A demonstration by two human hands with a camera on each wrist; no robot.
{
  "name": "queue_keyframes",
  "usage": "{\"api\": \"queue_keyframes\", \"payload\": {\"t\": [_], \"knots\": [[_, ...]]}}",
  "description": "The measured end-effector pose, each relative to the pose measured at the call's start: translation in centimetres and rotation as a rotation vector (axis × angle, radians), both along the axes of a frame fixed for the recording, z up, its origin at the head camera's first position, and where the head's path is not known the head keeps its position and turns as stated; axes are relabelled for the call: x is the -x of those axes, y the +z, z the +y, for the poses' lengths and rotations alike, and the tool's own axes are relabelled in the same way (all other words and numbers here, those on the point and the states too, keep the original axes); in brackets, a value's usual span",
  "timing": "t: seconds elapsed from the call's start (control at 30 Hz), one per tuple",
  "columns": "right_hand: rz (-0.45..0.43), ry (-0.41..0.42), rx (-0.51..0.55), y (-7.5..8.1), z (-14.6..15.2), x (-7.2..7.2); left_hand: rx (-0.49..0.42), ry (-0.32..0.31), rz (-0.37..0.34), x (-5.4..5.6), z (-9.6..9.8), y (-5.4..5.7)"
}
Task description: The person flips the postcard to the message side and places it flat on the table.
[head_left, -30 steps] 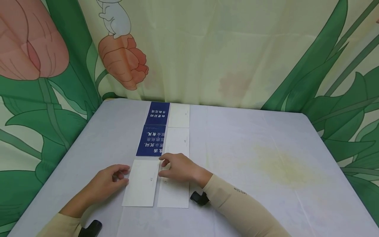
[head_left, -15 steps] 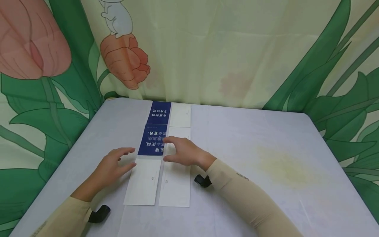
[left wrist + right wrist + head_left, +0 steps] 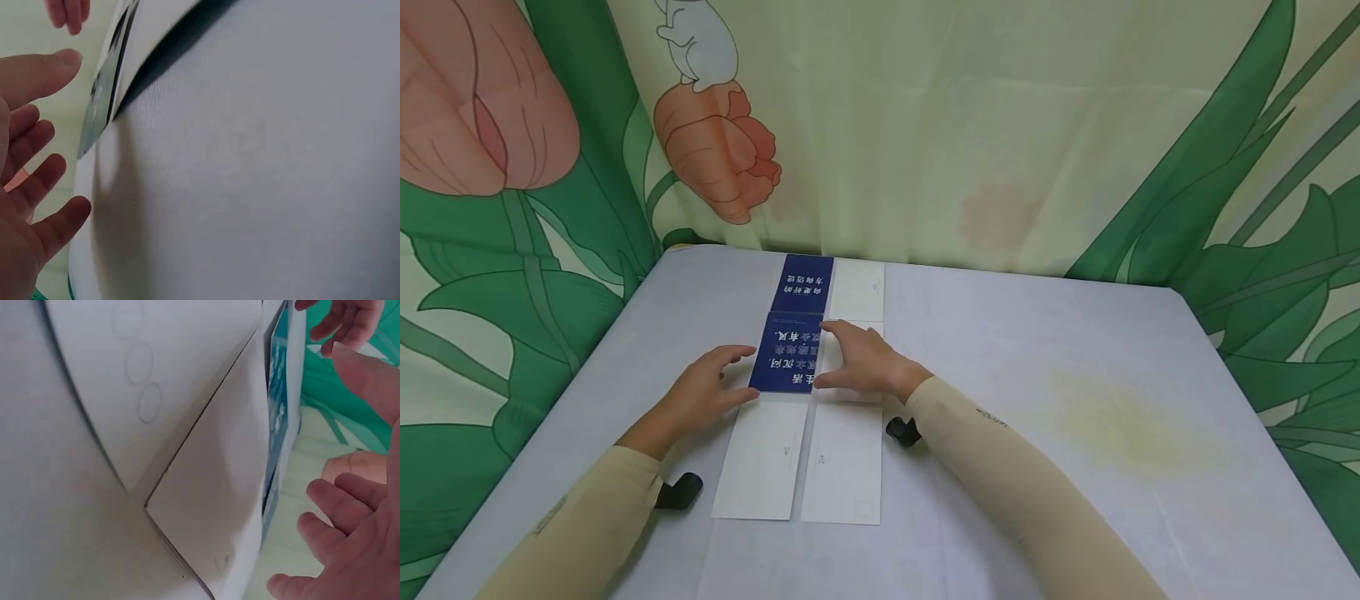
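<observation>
Two dark blue cards with white lettering lie end to end in the left column: a far blue card (image 3: pixel 802 283) and a nearer blue card (image 3: pixel 786 354). My left hand (image 3: pixel 700 392) is at the left edge of the nearer one, thumb and fingers spread apart. On its right side, my right hand (image 3: pixel 868 360) hovers with spread fingers, partly hiding a white card beneath it. Neither hand grips anything; whether fingertips touch the blue card I cannot tell. Closer to me are a left white card (image 3: pixel 762 458) and a right white card (image 3: pixel 842 467).
Another white card (image 3: pixel 857 290) lies at the far end of the right column. The table (image 3: pixel 1037 400) has a pale cloth with a yellowish stain at right. A printed curtain (image 3: pixel 910 150) hangs right behind the far edge.
Both hands have moved forward, away from the near left white card, to either side of the nearer blue card. Their fingers have spread wider. The cards stay in the same layout.
</observation>
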State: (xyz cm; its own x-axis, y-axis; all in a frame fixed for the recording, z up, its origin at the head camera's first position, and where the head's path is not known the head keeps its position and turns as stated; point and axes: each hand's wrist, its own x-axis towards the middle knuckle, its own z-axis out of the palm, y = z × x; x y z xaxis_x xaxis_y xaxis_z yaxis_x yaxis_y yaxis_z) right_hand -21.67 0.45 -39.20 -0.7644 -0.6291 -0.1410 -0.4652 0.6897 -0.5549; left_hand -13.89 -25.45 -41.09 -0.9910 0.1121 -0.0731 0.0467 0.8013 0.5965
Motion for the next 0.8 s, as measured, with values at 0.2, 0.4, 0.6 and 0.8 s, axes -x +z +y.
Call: {"api": "queue_keyframes", "payload": {"t": [0.2, 0.4, 0.6, 0.8], "knots": [[-0.002, -0.011, -0.054, -0.5, -0.8, 1.1, 0.005, -0.009, -0.035, 1.0, 0.1, -0.5], [-0.022, -0.01, -0.087, -1.0, -1.5, 1.3, 0.028, -0.021, -0.047, 1.4, 0.0, -0.8], [-0.029, -0.022, -0.11, -1.3, -1.9, 1.2, 0.033, -0.023, -0.061, 1.5, -0.3, -0.9], [-0.034, -0.023, -0.151, -1.5, -2.1, 1.0, 0.061, -0.042, -0.067, 1.5, -0.3, -0.9]]}}
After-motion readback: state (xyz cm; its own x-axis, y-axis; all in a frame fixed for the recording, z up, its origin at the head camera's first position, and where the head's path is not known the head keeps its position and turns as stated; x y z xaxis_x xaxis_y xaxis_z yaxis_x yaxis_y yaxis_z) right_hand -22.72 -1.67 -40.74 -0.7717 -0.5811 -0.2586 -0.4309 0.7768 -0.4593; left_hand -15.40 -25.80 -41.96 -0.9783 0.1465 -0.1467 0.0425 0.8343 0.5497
